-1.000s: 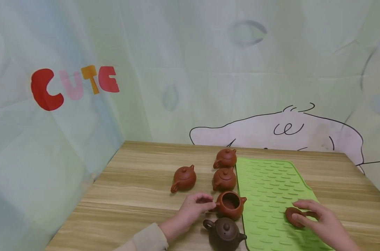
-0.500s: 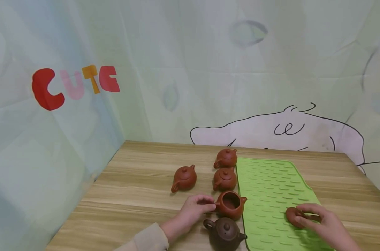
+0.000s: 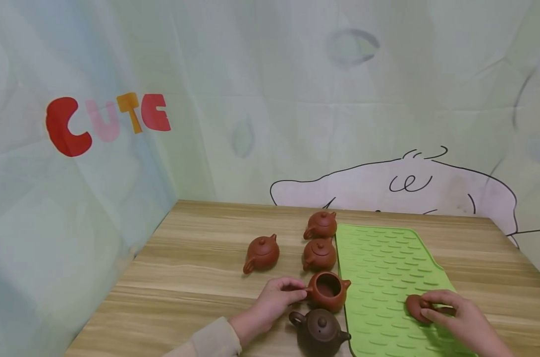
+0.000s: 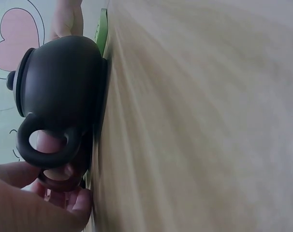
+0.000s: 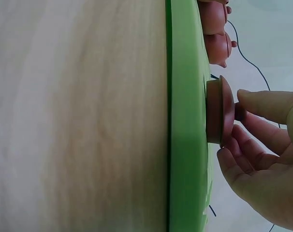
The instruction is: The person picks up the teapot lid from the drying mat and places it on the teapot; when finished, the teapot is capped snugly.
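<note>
A reddish-brown teapot (image 3: 328, 293) without its lid stands at the left edge of the green mat, its round opening facing up. My left hand (image 3: 274, 301) pinches its handle from the left. In the left wrist view that handle is partly hidden behind the dark brown teapot (image 4: 59, 82). Over the mat's right part, my right hand (image 3: 468, 317) pinches the knob of a reddish-brown teapot lid (image 3: 418, 308) between thumb and fingers. The right wrist view has the lid (image 5: 219, 111) sitting upright, its underside right at the mat's surface.
A green textured mat (image 3: 386, 267) lies on the wooden table (image 3: 194, 248). Two lidded red teapots, the far one (image 3: 321, 225) and the nearer one (image 3: 319, 254), line its left edge. Another lidded teapot (image 3: 262, 253) stands farther left. A printed curtain (image 3: 252, 99) hangs behind.
The right hand has drawn its fingers in on the lid's knob and the lid has turned slightly upright. The left hand and the teapots hold almost the same places.
</note>
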The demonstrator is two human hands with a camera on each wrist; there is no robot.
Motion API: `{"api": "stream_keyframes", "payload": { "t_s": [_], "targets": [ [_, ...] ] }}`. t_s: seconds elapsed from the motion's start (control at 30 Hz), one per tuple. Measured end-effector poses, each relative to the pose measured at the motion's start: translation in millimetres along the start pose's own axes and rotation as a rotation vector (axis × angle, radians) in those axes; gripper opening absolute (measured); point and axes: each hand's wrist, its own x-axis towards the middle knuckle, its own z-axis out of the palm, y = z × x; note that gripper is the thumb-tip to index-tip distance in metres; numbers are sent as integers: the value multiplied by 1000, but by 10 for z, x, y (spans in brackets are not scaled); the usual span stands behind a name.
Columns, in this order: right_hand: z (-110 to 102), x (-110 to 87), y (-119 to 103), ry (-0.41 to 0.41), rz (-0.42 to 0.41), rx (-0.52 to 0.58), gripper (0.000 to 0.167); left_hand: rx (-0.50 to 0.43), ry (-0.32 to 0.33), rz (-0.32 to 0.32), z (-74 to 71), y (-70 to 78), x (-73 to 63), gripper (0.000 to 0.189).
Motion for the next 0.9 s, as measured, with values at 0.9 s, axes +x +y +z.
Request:
{"api": "stream_keyframes", "payload": {
  "t_s": [0.9],
  "targets": [
    [-45, 46, -115, -81, 83, -37, 21, 7, 9, -1, -3, -28, 15, 23]
  ]
}}
